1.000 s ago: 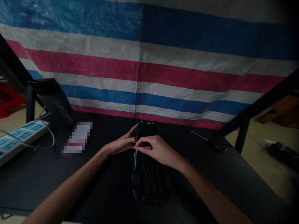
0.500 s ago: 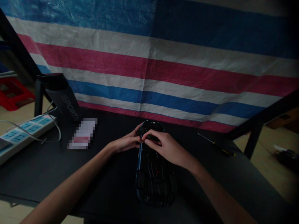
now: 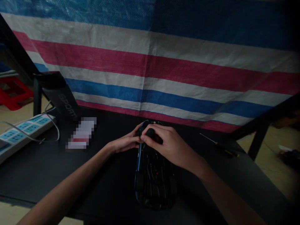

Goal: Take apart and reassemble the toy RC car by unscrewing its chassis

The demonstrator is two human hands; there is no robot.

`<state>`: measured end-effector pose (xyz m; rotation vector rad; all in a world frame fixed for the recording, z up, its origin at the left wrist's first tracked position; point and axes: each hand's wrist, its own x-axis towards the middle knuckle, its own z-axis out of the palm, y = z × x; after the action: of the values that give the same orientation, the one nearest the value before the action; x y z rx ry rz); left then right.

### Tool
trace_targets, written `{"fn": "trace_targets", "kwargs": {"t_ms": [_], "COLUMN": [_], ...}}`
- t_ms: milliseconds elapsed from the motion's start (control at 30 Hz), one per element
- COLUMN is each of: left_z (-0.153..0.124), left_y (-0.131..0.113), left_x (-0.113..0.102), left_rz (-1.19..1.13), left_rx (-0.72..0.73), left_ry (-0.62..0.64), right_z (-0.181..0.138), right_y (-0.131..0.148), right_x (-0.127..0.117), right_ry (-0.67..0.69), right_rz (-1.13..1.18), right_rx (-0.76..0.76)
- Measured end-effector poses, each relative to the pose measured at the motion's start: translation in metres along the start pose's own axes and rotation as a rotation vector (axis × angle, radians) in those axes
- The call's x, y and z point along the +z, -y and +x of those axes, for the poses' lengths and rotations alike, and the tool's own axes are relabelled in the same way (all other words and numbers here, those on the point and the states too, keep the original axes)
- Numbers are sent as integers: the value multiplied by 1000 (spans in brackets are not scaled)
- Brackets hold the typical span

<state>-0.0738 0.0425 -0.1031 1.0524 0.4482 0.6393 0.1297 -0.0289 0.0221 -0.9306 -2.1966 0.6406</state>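
A toy car (image 3: pixel 154 184) lies upside down on the black table, its dark underside and wheels facing up and a blue body edge along its left side. My left hand (image 3: pixel 127 141) grips the car's far left side near a front corner. Over the far end of the underside, my right hand (image 3: pixel 166 139) is closed around a stubby dark handle (image 3: pixel 151 133) with a rounded end, like a screwdriver's. The tip of that tool is hidden by my hand and the dim light.
A thin screwdriver (image 3: pixel 220 147) lies on the table (image 3: pixel 112 187) at the right. On the left are a power strip (image 3: pixel 25 131) with a cable, a dark bottle (image 3: pixel 62 97) and a blurred-out flat item (image 3: pixel 82 133). Striped sheeting (image 3: pixel 150 62) hangs behind.
My right hand has turned, so the handle's rounded end now shows between thumb and fingers. The left hand and the car keep their places; the view has shifted slightly.
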Motion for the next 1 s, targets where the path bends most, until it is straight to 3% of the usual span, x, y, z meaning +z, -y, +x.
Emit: {"fn": "trace_targets", "kwargs": {"t_ms": [533,1000], "left_z": [-1,1], "left_y": [-3,2], "left_x": [1,-4], "left_rz": [6,-1], "left_rx": [26,-4], "left_ry": [40,-2], "right_z": [-1,1], "right_y": [-3,-9], "right_x": [4,6], "right_ry": [30,7], "right_rz": [13,28], "right_rx": [23,19]}}
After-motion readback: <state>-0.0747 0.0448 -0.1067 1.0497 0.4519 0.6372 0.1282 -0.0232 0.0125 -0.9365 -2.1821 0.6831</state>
